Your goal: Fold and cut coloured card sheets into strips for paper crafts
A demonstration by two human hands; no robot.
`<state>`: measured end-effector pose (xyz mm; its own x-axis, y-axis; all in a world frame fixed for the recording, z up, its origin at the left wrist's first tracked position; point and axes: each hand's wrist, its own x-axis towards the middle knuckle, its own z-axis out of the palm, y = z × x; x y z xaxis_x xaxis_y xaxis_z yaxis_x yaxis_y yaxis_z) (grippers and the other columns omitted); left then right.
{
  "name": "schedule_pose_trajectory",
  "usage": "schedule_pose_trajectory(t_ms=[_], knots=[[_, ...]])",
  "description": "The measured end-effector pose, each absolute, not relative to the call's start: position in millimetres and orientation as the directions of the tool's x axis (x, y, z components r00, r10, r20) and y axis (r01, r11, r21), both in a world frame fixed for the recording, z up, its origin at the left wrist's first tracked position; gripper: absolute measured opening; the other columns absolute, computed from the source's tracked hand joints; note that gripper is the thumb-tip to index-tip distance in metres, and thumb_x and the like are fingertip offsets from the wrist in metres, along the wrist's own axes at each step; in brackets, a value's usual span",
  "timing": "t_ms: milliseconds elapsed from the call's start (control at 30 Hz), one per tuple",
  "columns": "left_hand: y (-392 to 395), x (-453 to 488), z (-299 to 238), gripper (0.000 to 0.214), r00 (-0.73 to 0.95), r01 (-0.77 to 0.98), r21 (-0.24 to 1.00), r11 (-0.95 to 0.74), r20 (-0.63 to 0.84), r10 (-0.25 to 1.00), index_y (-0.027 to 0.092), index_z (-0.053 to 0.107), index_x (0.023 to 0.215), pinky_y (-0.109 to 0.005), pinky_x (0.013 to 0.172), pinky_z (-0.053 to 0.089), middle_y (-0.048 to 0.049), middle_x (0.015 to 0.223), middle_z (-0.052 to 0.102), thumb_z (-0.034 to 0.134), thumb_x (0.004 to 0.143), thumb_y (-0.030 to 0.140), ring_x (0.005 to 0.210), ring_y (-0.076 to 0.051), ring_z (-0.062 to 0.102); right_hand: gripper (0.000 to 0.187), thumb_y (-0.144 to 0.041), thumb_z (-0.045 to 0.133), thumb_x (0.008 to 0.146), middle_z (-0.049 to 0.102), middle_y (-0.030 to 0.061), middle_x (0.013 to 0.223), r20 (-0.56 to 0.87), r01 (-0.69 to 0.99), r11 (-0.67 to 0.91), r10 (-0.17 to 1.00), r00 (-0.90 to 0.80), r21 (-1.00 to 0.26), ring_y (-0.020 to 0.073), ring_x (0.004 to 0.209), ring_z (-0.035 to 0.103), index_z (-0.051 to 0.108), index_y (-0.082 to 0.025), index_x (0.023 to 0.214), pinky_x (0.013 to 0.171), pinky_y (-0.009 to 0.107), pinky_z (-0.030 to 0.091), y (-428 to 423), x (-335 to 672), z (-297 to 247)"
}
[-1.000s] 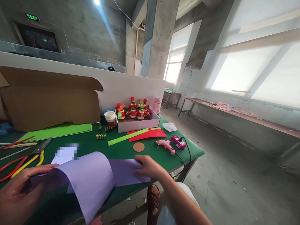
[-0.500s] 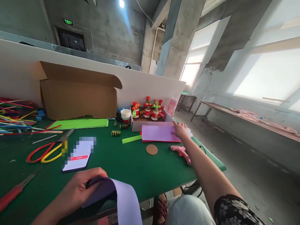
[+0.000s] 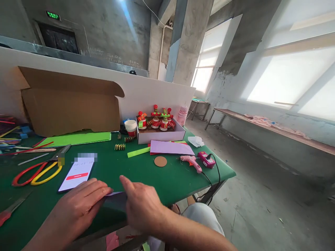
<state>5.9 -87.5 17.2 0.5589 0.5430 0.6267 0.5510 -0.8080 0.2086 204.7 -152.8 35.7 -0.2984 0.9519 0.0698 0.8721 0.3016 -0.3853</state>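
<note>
My left hand (image 3: 78,202) lies flat, fingers stretched out, pressing a purple paper sheet (image 3: 116,200) on the green table (image 3: 170,179) at its near edge. My right hand (image 3: 142,205) rests flat on the same sheet just to the right, fingers extended. Only a small strip of the sheet shows between the two hands. A second purple sheet (image 3: 171,147) lies farther off, over red paper, in front of the white box.
A phone (image 3: 77,172) lies just beyond my left hand. Red and yellow scissors (image 3: 35,172) are at the left. A white box of paper figures (image 3: 158,130), a cardboard disc (image 3: 160,161), a pink glue gun (image 3: 192,162), paper cups (image 3: 131,127) and a brown carton (image 3: 70,104) stand behind.
My right hand left the second purple sheet by the box and came back to the near sheet. The curled sheet in my left hand is now pressed flat under both hands.
</note>
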Motion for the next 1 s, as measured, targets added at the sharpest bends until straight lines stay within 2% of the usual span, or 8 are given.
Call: schedule_pose_trajectory(t_ms=[67, 167, 233, 333, 567, 700, 800, 1000], knots=[[-90, -3, 25, 0.028, 0.498, 0.541, 0.098, -0.836, 0.763, 0.412, 0.037, 0.075, 0.096, -0.033, 0.082, 0.054, 0.0028, 0.089, 0.078, 0.05, 0.09, 0.026, 0.083, -0.019, 0.071, 0.058, -0.016, 0.057, 0.086, 0.076, 0.0115, 0.111, 0.117, 0.905, 0.298, 0.954, -0.275, -0.303, 0.0267, 0.099, 0.074, 0.051, -0.018, 0.144, 0.084, 0.037, 0.061, -148, 227, 40], [-99, -20, 19, 0.044, 0.419, 0.629, 0.017, -0.777, 0.835, 0.356, 0.045, 0.067, 0.122, -0.044, 0.088, 0.05, 0.002, 0.102, 0.079, 0.056, 0.088, 0.02, 0.092, -0.026, 0.069, 0.042, -0.011, 0.048, 0.095, 0.071, 0.0103, 0.127, 0.357, 0.888, 0.434, 0.862, -0.361, -0.149, 0.0253, 0.127, 0.062, 0.064, -0.021, 0.132, 0.11, 0.043, 0.048, -149, 269, 39], [-112, -26, 0, 0.051, 0.468, 0.671, -0.029, -0.741, 0.792, 0.392, 0.046, 0.062, 0.13, -0.047, 0.092, 0.048, 0.0026, 0.113, 0.077, 0.055, 0.088, 0.018, 0.099, -0.028, 0.069, 0.043, -0.011, 0.041, 0.1, 0.07, 0.0074, 0.131, 0.481, 0.857, 0.513, 0.764, -0.43, -0.048, 0.0237, 0.134, 0.055, 0.064, -0.024, 0.133, 0.119, 0.048, 0.039, -158, 292, 25], [-138, -26, -39, 0.047, 0.609, 0.654, -0.058, -0.755, 0.633, 0.479, 0.037, 0.069, 0.124, -0.043, 0.1, 0.045, 0.0011, 0.126, 0.073, 0.044, 0.093, 0.012, 0.115, -0.025, 0.067, 0.043, -0.013, 0.039, 0.101, 0.069, 0.005, 0.132, 0.45, 0.823, 0.568, 0.729, -0.516, 0.024, 0.0243, 0.134, 0.055, 0.063, -0.025, 0.135, 0.121, 0.051, 0.037, -177, 314, -12], [-147, -44, -77, 0.056, 0.65, 0.669, 0.126, -0.733, 0.38, 0.658, 0.035, 0.057, 0.14, -0.036, 0.102, 0.049, 0.0002, 0.14, 0.065, 0.039, 0.092, 0.013, 0.118, -0.02, 0.063, 0.045, -0.015, 0.046, 0.098, 0.063, 0.0089, 0.14, 0.241, 0.796, 0.562, 0.824, -0.513, -0.226, 0.0253, 0.133, 0.057, 0.06, -0.023, 0.14, 0.113, 0.048, 0.046, -195, 340, -57], [-131, -58, -68, 0.044, 0.587, 0.644, 0.384, -0.662, 0.307, 0.749, 0.04, 0.072, 0.116, -0.034, 0.094, 0.053, 0.0034, 0.128, 0.072, 0.041, 0.093, 0.019, 0.106, -0.018, 0.064, 0.04, -0.019, 0.045, 0.097, 0.073, 0.0079, 0.125, 0.27, 0.755, 0.483, 0.875, -0.401, -0.445, 0.0255, 0.118, 0.065, 0.07, -0.026, 0.126, 0.1, 0.045, 0.054, -188, 349, -50], [-125, -52, -60, 0.03, 0.441, 0.649, 0.561, -0.514, 0.273, 0.855, 0.034, 0.077, 0.097, -0.028, 0.086, 0.054, 0.0, 0.108, 0.078, 0.047, 0.095, 0.041, 0.098, -0.018, 0.066, 0.034, -0.03, 0.045, 0.099, 0.078, 0.0079, 0.094, 0.297, 0.752, 0.317, 0.94, -0.168, -0.577, 0.0243, 0.089, 0.069, 0.078, -0.025, 0.105, 0.08, 0.038, 0.058, -182, 347, -48], [-117, -26, -44, 0.05, 0.15, 0.812, 0.542, -0.217, 0.166, 0.975, 0.024, 0.052, 0.057, -0.024, 0.055, 0.042, 0.002, 0.063, 0.056, 0.042, 0.085, 0.064, 0.056, -0.013, 0.051, 0.04, -0.047, 0.047, 0.096, 0.064, 0.0028, 0.065, 0.247, 0.815, 0.057, 0.963, 0.107, -0.576, 0.0189, 0.064, 0.059, 0.069, -0.022, 0.073, 0.061, 0.027, 0.044, -170, 337, -45]])
